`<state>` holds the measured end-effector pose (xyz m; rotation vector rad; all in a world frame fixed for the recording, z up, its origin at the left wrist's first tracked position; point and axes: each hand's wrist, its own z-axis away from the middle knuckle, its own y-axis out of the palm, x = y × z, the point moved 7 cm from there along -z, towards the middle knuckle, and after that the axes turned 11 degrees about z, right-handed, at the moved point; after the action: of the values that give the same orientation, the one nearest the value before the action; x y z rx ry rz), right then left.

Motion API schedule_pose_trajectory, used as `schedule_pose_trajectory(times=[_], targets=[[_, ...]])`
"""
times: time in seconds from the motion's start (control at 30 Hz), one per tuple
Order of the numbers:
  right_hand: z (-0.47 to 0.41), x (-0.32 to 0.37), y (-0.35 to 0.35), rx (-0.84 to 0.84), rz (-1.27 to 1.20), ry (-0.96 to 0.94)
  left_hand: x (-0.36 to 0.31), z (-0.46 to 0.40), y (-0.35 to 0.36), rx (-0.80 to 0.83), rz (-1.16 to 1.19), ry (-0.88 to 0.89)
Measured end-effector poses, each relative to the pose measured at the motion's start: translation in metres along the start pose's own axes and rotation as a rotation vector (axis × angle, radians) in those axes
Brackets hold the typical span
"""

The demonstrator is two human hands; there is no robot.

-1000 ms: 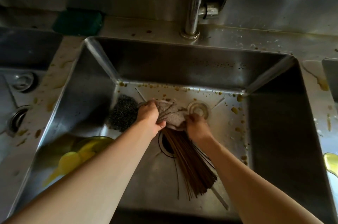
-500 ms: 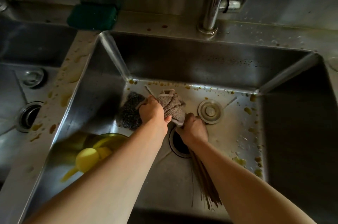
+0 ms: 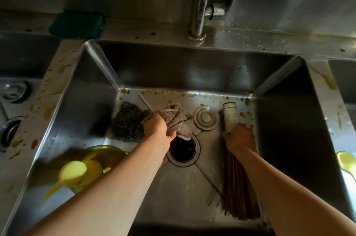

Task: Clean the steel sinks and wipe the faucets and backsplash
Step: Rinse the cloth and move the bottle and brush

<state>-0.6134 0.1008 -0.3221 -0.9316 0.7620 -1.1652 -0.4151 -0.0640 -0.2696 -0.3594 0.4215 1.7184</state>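
Down on the sink floor, the left hand has its grip pinching a bunched grey cloth just beyond the open drain. Beside its knuckles lies a dark scouring pad. The right hand curls its grip round a bamboo brush, handle pointing at the back wall, bristles trailing under the forearm. A drain stopper sits between the hands. Free floor remains near the sink front edge; both arms reach in straight.

Sink contents, left to right
Scourer, my cloth, plug and brush are lying behind the drain.
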Motion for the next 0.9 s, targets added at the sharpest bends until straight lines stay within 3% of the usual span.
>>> schedule_pose_trajectory(times=[0.17, 0.23, 0.3, 0.33, 0.4, 0.43, 0.5, 0.57, 0.7, 0.9], targets=[[0.007, -0.001, 0.006, 0.025, 0.018, -0.005, 0.008, 0.001, -0.003, 0.007, -0.048, -0.050], [0.013, 0.003, -0.008, -0.090, 0.089, -0.042, 0.011, 0.002, -0.004, 0.022, -0.069, -0.066], [0.026, 0.021, -0.024, -0.207, 0.025, -0.221, 0.012, 0.005, -0.003, 0.040, -0.076, -0.089], [0.036, 0.034, -0.029, -0.171, -0.142, -0.347, 0.013, 0.008, -0.003, 0.048, -0.073, -0.108], [0.063, 0.062, -0.029, 0.096, -0.563, -0.512, 0.017, 0.014, -0.002, 0.051, -0.068, -0.162], [0.078, 0.073, -0.027, 0.273, -0.775, -0.508, 0.017, 0.019, -0.001, 0.054, -0.073, -0.184], [0.106, 0.091, -0.020, 0.660, -1.174, -0.385, 0.017, 0.025, 0.000, 0.048, -0.092, -0.185], [0.121, 0.107, -0.017, 0.872, -1.416, -0.292, 0.016, 0.027, 0.000, 0.030, -0.138, -0.136], [0.113, 0.118, -0.014, 0.729, -1.554, -0.198, 0.016, 0.018, -0.007, -0.035, -0.400, 0.062], [0.092, 0.105, -0.022, 0.325, -1.084, -0.267, 0.031, 0.009, -0.008, 0.076, -0.620, 0.046]])
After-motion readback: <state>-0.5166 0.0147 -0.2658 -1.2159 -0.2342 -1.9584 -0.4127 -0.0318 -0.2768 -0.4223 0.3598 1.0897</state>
